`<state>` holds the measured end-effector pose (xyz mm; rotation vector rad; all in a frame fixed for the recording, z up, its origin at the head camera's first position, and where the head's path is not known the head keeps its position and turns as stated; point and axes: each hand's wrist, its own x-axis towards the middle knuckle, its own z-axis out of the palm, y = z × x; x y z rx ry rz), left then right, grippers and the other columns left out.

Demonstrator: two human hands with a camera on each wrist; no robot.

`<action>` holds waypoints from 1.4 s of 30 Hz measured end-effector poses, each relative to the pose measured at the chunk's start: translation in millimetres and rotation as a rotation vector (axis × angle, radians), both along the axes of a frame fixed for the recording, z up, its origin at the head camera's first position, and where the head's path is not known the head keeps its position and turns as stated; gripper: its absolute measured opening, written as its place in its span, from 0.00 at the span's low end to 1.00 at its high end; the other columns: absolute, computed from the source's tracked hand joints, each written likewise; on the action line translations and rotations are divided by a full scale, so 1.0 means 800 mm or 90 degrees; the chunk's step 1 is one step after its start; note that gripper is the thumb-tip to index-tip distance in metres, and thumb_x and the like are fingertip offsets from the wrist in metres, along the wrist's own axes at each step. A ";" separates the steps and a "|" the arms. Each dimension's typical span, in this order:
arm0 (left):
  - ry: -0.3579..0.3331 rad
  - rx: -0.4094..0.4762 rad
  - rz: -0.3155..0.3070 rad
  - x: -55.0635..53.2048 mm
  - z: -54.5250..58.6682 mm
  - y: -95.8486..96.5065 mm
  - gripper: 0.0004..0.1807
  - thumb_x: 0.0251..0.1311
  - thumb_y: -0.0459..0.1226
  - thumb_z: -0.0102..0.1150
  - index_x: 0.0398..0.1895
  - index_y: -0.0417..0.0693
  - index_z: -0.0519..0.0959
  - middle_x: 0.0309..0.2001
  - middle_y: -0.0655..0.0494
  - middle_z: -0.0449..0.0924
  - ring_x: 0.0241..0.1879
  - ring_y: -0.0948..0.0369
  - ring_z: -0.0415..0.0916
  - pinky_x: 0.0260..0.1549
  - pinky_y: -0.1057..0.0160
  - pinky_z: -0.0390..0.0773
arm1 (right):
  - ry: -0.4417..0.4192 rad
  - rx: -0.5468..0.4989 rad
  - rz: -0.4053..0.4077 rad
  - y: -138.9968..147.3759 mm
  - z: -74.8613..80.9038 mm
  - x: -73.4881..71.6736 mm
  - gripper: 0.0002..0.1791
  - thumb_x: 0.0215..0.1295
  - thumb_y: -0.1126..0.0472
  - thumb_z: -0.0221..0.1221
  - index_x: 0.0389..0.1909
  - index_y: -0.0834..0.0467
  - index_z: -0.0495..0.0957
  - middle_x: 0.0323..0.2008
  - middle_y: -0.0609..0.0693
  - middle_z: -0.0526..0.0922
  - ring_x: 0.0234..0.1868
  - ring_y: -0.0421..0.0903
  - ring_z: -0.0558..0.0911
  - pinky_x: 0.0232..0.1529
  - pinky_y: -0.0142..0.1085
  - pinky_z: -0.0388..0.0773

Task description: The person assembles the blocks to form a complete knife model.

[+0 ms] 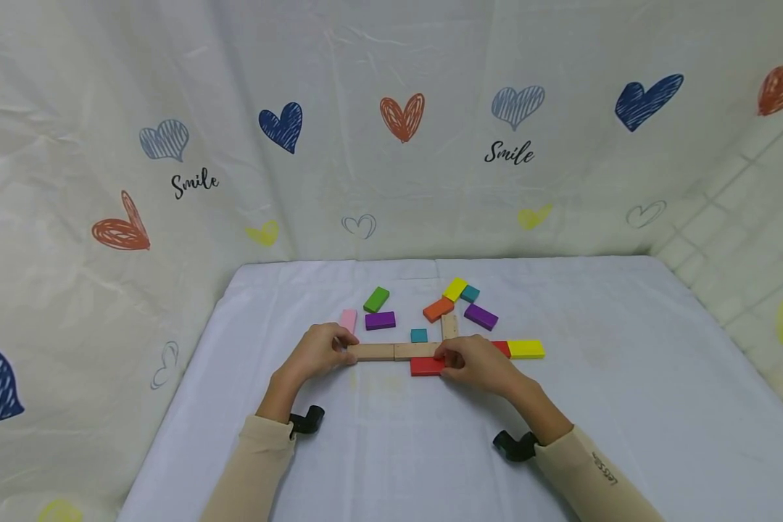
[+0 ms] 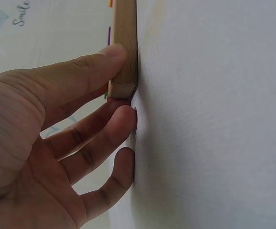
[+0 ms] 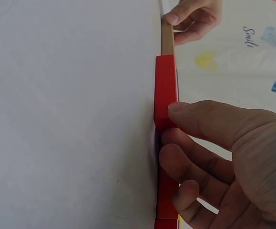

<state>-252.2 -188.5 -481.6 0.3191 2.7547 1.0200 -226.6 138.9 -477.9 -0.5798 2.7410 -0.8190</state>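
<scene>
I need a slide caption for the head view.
Left hand holds a wooden block, right hand a red block, on white cloth.

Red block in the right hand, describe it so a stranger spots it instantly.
On the white-covered table, find the two wooden blocks lying end to end. Just in front of the one farther right, held by the right hand, lies the red block. No other block sits on the near side of that wooden pair.
</scene>
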 end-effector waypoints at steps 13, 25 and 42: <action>-0.003 -0.002 0.007 0.000 0.003 0.003 0.13 0.52 0.35 0.78 0.42 0.53 0.89 0.35 0.60 0.83 0.35 0.60 0.75 0.34 0.63 0.77 | -0.015 -0.031 0.012 0.009 0.007 0.001 0.14 0.62 0.58 0.71 0.49 0.50 0.84 0.31 0.40 0.80 0.36 0.41 0.77 0.39 0.28 0.78; 0.003 0.002 -0.004 -0.001 0.000 0.004 0.13 0.53 0.36 0.78 0.42 0.53 0.88 0.35 0.61 0.83 0.36 0.61 0.76 0.36 0.63 0.77 | 0.078 -0.116 0.004 0.027 0.024 -0.017 0.14 0.66 0.61 0.67 0.52 0.56 0.84 0.37 0.44 0.83 0.37 0.42 0.79 0.36 0.30 0.79; 0.001 -0.004 0.003 0.000 0.000 0.001 0.13 0.53 0.36 0.78 0.43 0.54 0.88 0.36 0.60 0.83 0.36 0.60 0.76 0.37 0.62 0.77 | -0.006 -0.178 -0.023 -0.031 0.012 -0.082 0.22 0.67 0.57 0.67 0.61 0.54 0.80 0.45 0.49 0.84 0.43 0.48 0.80 0.40 0.34 0.82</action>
